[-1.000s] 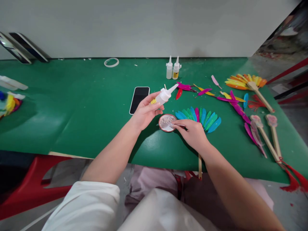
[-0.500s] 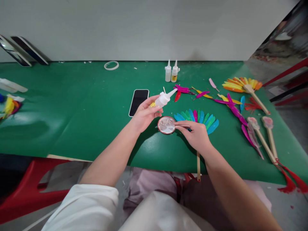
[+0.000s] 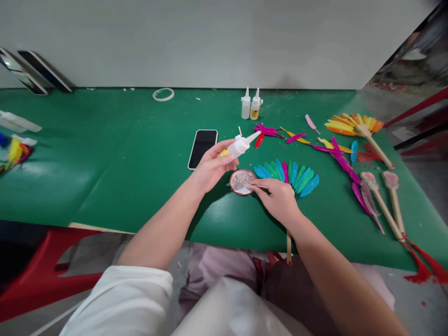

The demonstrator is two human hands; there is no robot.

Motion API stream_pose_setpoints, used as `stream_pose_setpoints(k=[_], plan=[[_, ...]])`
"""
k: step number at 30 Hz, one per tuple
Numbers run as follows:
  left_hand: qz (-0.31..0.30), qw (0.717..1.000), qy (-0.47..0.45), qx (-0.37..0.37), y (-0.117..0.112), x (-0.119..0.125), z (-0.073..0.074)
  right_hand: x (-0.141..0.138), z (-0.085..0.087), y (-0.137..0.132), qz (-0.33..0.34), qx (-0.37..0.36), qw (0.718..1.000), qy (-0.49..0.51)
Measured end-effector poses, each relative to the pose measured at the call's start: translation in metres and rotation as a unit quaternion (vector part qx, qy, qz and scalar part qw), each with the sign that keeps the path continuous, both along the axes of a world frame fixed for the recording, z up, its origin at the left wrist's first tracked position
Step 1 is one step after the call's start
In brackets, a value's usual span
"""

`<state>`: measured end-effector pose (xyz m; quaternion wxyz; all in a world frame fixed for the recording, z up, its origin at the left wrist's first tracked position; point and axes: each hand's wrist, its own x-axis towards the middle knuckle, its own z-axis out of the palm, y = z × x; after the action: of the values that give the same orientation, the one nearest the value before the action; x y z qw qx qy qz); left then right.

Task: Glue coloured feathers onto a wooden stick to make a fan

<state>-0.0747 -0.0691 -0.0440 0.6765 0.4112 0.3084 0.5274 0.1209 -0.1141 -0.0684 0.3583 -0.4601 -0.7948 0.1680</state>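
Observation:
My left hand (image 3: 212,165) is closed round a white glue bottle (image 3: 239,146), tilted with its nozzle pointing up and to the right. In my right hand (image 3: 279,198) is a pair of tweezers (image 3: 258,186), pinched between the fingers. Their tips reach into a small round dish (image 3: 231,186) with a dark red rim, which holds small pale pieces too fine to make out. Behind my right hand lies a feather fan (image 3: 305,179) in blue, green and magenta; its wooden handle shows below my wrist and juts past the table's front edge.
On the green table (image 3: 115,186) lies a phone (image 3: 203,148) left of the dish. Two glue bottles (image 3: 250,107) stand at the back. Loose feathers (image 3: 341,158), a yellow-orange fan (image 3: 359,125) and two wooden handles with red tassels (image 3: 383,205) lie to the right. A tape roll (image 3: 163,94) is near the wall.
My right hand has shifted slightly left, with the tweezer tips further into the dish. My left hand still holds the glue bottle in nearly the same place.

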Motion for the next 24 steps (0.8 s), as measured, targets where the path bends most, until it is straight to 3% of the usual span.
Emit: stream_pose_setpoints(k=[16, 20, 24], plan=[[-0.004, 1.0, -0.003, 0.005, 0.001, 0.0, 0.0, -0.001, -0.001, 0.0, 0.0, -0.02, 1.0, 0.009], [0.002, 1.0, 0.006, 0.005, 0.0, 0.001, 0.001, 0.004, 0.007, -0.001, -0.018, -0.084, 0.993, 0.08], [0.003, 0.999, 0.04, 0.016, -0.002, 0.004, 0.002, 0.029, 0.03, -0.001, -0.079, -0.118, 0.963, 0.229]])
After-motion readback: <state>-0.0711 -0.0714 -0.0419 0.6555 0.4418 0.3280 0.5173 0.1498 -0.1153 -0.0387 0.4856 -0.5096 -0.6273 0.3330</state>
